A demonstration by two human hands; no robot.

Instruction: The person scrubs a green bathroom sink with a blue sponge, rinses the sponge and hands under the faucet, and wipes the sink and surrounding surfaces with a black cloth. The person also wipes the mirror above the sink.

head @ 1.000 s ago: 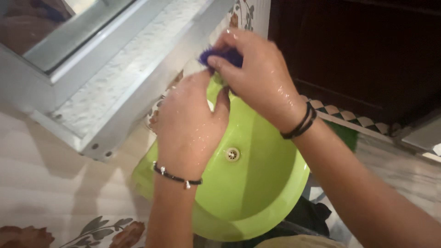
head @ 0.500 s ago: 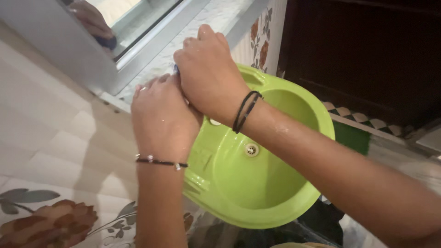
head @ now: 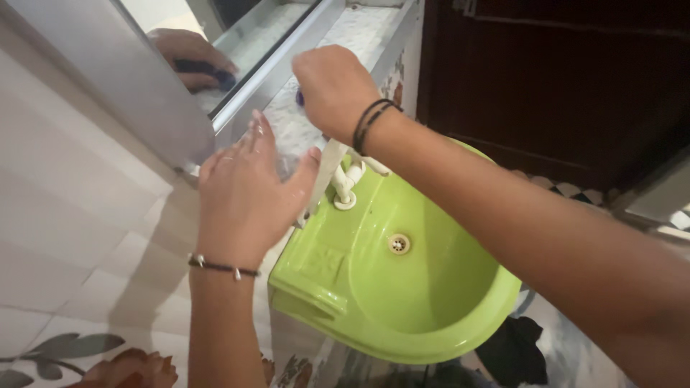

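Fingers of the right hand (head: 332, 88) are clenched around a small purple object (head: 300, 98) above the white tap (head: 343, 179) of the green basin (head: 402, 287); the left hand (head: 244, 194) is spread open beside the tap.

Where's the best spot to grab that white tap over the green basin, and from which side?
Grip the white tap on its upright stem just above the round base, probably coming from the basin side, which is open. The wall side is crowded: the left hand is spread beside it, and the right hand, closed on a small purple thing, sits above it.
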